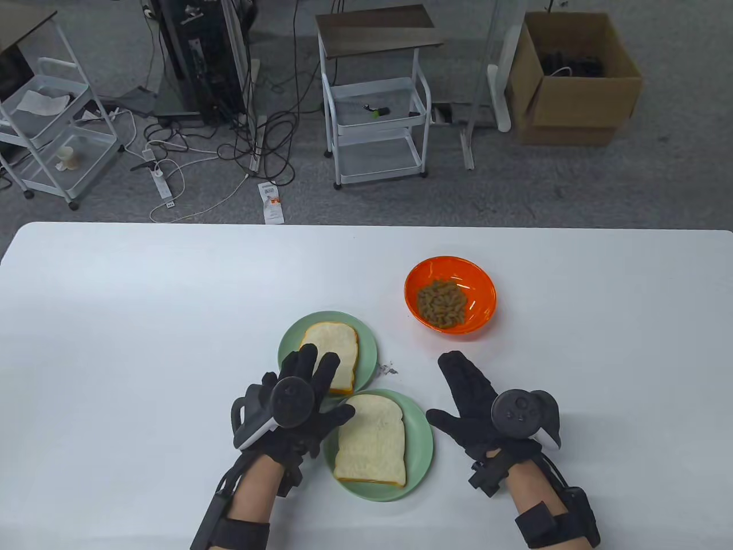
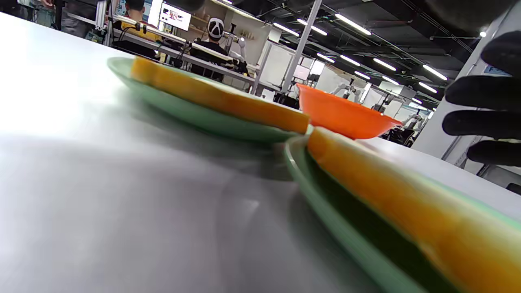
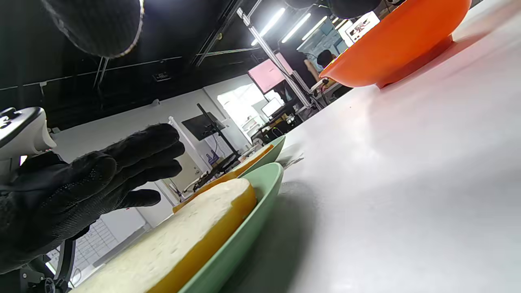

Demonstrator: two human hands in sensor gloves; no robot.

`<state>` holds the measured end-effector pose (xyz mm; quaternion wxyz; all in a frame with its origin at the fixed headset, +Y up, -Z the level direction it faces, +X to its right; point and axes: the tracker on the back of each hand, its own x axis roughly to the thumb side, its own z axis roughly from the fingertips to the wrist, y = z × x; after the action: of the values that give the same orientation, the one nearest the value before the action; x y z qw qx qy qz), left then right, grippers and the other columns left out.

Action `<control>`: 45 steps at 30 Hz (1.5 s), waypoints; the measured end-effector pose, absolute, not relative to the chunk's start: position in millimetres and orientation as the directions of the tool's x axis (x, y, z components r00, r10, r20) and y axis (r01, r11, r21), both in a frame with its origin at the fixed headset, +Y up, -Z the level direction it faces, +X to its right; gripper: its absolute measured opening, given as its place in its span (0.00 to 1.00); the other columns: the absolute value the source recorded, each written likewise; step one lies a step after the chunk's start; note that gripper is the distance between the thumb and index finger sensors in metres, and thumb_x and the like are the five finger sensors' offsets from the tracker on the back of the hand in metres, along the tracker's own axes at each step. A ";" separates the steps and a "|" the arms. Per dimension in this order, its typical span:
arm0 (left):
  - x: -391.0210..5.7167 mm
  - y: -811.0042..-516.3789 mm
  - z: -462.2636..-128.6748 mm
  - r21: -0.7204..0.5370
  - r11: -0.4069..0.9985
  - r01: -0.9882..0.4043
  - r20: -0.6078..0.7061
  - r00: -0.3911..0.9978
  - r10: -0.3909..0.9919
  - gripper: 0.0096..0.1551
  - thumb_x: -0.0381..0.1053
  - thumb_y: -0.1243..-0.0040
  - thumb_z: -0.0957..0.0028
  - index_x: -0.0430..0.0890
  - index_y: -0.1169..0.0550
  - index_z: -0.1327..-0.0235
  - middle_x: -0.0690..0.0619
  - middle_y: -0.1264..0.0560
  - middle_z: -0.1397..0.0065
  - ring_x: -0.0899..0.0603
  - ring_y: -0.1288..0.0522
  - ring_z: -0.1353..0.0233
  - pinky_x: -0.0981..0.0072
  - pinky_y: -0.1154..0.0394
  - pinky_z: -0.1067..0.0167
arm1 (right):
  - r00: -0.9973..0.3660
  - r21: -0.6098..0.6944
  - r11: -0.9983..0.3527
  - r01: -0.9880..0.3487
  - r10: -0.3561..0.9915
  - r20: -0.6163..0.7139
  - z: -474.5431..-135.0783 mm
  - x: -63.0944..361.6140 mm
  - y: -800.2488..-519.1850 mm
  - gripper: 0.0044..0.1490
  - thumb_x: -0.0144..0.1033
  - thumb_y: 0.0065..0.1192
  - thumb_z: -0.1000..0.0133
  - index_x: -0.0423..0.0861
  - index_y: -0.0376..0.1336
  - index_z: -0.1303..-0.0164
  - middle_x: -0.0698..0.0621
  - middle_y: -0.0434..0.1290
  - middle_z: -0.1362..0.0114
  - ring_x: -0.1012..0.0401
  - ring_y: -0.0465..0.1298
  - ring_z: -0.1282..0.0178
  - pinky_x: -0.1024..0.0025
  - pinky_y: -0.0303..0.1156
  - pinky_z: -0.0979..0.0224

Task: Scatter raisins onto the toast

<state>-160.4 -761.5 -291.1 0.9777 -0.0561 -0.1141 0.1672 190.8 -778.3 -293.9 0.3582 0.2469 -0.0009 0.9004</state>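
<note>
Two green plates each hold a slice of toast: the far toast (image 1: 335, 350) on the far plate (image 1: 291, 339), the near toast (image 1: 375, 441) on the near plate (image 1: 421, 452). An orange bowl (image 1: 478, 281) of raisins (image 1: 441, 303) stands behind them to the right. My left hand (image 1: 312, 378) is open with its fingers spread over the near edge of the far toast and holds nothing. My right hand (image 1: 461, 395) is open and empty, low over the table right of the near plate, with the bowl beyond its fingertips. The right wrist view shows the near toast (image 3: 183, 240), the bowl (image 3: 399, 44) and my left hand (image 3: 101, 175).
A small dark scrap (image 1: 389, 368) lies on the white table (image 1: 143, 321) between the plates and my right hand. The plates touch or nearly touch. Beyond the table's far edge are carts, cables and a cardboard box (image 1: 572, 86) on the floor.
</note>
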 end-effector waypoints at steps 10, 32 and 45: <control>-158.4 -751.4 -286.9 0.048 0.940 -0.337 0.219 0.922 0.319 0.47 0.80 0.45 0.54 0.63 0.33 0.20 0.56 0.36 0.13 0.40 0.37 0.13 0.30 0.41 0.20 | -0.726 -0.020 -0.784 -0.621 0.565 0.391 -293.4 201.9 -768.2 0.54 0.62 0.62 0.44 0.42 0.50 0.17 0.30 0.60 0.18 0.28 0.60 0.25 0.28 0.58 0.33; -124.8 -736.8 -268.9 0.168 0.958 -0.232 0.341 0.926 0.164 0.38 0.77 0.41 0.53 0.63 0.24 0.29 0.58 0.25 0.21 0.44 0.25 0.22 0.40 0.30 0.24 | -0.450 -0.143 -0.556 -0.819 0.776 -0.443 -401.6 249.2 -768.4 0.58 0.58 0.64 0.42 0.32 0.45 0.19 0.27 0.67 0.27 0.32 0.80 0.49 0.43 0.77 0.50; -132.4 -740.0 -274.8 0.146 0.959 -0.241 0.318 0.930 0.185 0.38 0.77 0.41 0.52 0.63 0.24 0.29 0.58 0.26 0.20 0.43 0.25 0.22 0.40 0.30 0.24 | -0.373 -0.281 -0.611 -0.740 0.720 -0.585 -447.5 253.6 -806.3 0.48 0.51 0.75 0.48 0.33 0.62 0.27 0.36 0.80 0.44 0.44 0.87 0.73 0.61 0.85 0.68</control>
<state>-132.4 -740.0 -274.8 0.9780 0.0917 -0.1521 0.1090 253.6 -806.3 -447.5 0.4407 -0.3454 0.0143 0.8284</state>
